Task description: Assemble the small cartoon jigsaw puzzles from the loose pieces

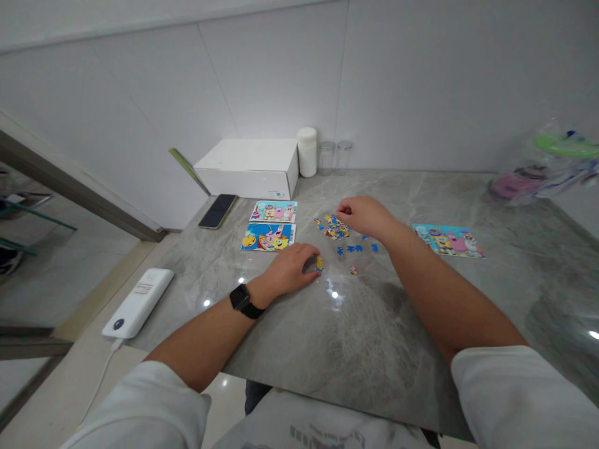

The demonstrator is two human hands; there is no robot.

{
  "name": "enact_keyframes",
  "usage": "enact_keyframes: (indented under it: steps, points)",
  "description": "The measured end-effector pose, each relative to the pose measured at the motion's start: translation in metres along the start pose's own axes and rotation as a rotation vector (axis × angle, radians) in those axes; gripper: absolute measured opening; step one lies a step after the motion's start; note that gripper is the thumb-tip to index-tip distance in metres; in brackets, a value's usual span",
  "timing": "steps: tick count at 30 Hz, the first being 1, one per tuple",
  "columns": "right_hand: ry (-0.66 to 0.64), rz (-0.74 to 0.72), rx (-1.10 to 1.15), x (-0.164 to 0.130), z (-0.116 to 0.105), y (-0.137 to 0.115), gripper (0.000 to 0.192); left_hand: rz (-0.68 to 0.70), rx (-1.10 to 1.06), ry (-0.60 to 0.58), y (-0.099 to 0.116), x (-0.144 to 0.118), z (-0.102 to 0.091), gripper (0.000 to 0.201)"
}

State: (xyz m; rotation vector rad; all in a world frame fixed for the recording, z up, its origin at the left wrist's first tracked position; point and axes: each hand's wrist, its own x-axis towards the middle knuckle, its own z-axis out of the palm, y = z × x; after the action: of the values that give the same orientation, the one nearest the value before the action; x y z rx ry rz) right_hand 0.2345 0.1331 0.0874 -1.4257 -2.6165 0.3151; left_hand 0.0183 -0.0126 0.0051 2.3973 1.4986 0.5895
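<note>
Pinching a small yellow puzzle piece at my left hand fingertips, flat on the grey table. Right hand curled over the loose pile of pieces; whether it grips one, cannot tell. Pieces look light, thin, easily bent: take by edges.

Both arms reach forward, bare below white sleeves. The left hand lies low with its palm down and its fingers curled in. The right hand is farther out, loosely bunched, with its fingertips pinched together and pointing down.
</note>
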Motion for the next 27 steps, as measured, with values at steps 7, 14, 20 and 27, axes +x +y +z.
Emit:
enact_keyframes:
  steps: [7, 14, 20, 27]
  points:
    - [0.029, 0.009, 0.004, -0.001, -0.003, 0.001, 0.025, 0.010, -0.007, -0.027, -0.002, 0.002, 0.003, 0.031]
    - [0.049, 0.021, 0.020, -0.004, -0.013, 0.005, 0.026, 0.023, -0.022, -0.031, -0.004, 0.002, 0.001, 0.030]
    - [0.067, 0.047, 0.023, -0.004, -0.020, 0.011, 0.027, 0.029, -0.037, -0.038, -0.002, 0.002, -0.002, 0.027]
    - [0.119, 0.032, 0.021, -0.004, -0.024, 0.018, 0.028, 0.013, -0.058, -0.022, -0.003, 0.000, -0.003, 0.029]
